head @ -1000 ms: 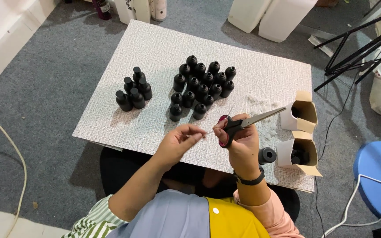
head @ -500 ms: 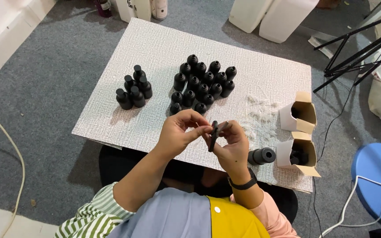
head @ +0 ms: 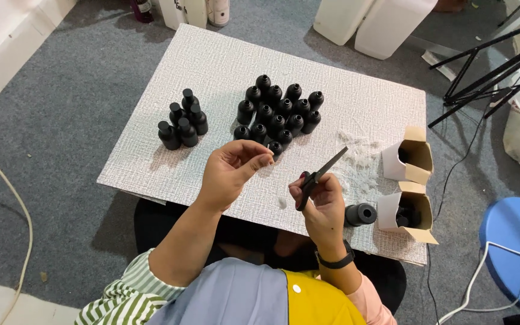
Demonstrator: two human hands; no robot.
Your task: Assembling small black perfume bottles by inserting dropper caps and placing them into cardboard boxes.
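Over the front edge of the white textured board (head: 212, 66), black scissors (head: 323, 176) are held in the right hand (head: 320, 201), grip clenched round the handles, long axis slanted, tips aimed up and to the right toward the two small cartons (head: 413, 157). Something tiny is pinched in the left hand (head: 230, 171), though what can't be told. Half a second back both hands were bunched together; now they've been pulled apart and the blades swung outward. One black bottle (head: 361, 213) is lying just beside the right hand.
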